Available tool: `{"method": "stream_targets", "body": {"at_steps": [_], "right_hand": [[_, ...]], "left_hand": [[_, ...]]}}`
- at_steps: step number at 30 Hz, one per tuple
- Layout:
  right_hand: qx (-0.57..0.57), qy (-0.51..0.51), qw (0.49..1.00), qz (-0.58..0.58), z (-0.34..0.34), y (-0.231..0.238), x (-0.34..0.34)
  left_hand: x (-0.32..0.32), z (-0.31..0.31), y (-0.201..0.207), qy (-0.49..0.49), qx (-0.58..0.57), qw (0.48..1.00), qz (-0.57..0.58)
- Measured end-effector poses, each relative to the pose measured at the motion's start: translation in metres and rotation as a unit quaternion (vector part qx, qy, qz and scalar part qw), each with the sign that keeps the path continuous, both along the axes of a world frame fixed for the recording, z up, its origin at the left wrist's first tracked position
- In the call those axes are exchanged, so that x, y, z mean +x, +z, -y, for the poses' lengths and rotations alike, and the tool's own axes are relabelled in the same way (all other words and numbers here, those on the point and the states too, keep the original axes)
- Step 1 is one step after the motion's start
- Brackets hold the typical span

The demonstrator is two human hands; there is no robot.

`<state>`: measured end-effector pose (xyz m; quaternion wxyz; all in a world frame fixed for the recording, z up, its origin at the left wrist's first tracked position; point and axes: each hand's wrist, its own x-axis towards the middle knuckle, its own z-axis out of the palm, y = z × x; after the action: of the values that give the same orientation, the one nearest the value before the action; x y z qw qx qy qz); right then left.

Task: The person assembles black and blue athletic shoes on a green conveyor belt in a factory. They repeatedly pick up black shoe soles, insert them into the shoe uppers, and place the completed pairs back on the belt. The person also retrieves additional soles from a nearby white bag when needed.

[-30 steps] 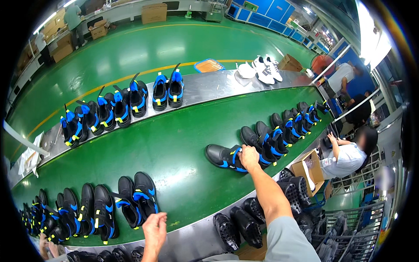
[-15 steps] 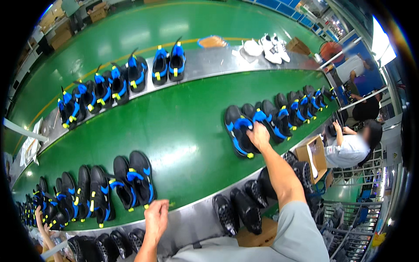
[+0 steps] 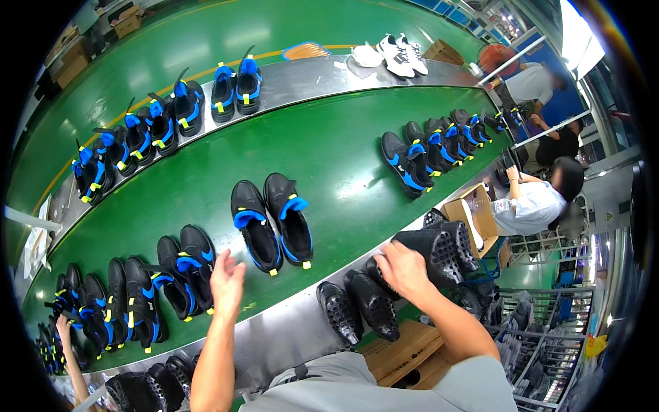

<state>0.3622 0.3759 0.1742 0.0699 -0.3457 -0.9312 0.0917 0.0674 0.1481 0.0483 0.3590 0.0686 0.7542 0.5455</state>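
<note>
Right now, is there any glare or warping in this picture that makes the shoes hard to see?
Head view: fisheye bends the green conveyor belt and blacks out the corners; ceiling-light glare patches sit on the belt, the far floor, and upper right is overexposed; the black-and-blue shoes stay sharp.

Grey short sleeves, bare forearms, left hand (image 3: 227, 281) and right hand (image 3: 403, 270) ungloved

We see a glossy green belt (image 3: 343, 147), its brushed metal rim (image 3: 288, 329), and matt black rubbery soles (image 3: 439, 250).
</note>
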Motion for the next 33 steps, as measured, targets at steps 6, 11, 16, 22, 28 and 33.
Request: {"method": "stream_targets", "body": {"at_steps": [6,11,16,22,28,33], "right_hand": [[-0.033,-0.078,0.967,0.238,0.035,-0.024,0.117],[-0.002,-0.059,0.968,0.243,0.039,-0.046,0.13],[0.045,-0.077,0.976,0.199,0.047,0.017,0.106],[-0.184,-0.012,0.982,-0.047,0.05,0.08,0.009],[-0.33,-0.03,0.942,-0.052,0.049,0.045,-0.068],[-0.396,-0.052,0.916,0.017,0.024,0.0,-0.087]], "left_hand": [[0.014,0.028,0.004,-0.032,0.013,0.998,0.057],[0.04,0.01,0.018,-0.086,0.033,0.995,0.034],[0.067,-0.001,0.029,-0.143,0.056,0.986,-0.066],[0.107,-0.078,0.099,-0.215,0.307,0.927,0.016],[0.104,-0.112,0.092,0.004,0.234,0.972,-0.032],[0.056,-0.118,0.062,-0.028,0.072,0.936,-0.344]]}}
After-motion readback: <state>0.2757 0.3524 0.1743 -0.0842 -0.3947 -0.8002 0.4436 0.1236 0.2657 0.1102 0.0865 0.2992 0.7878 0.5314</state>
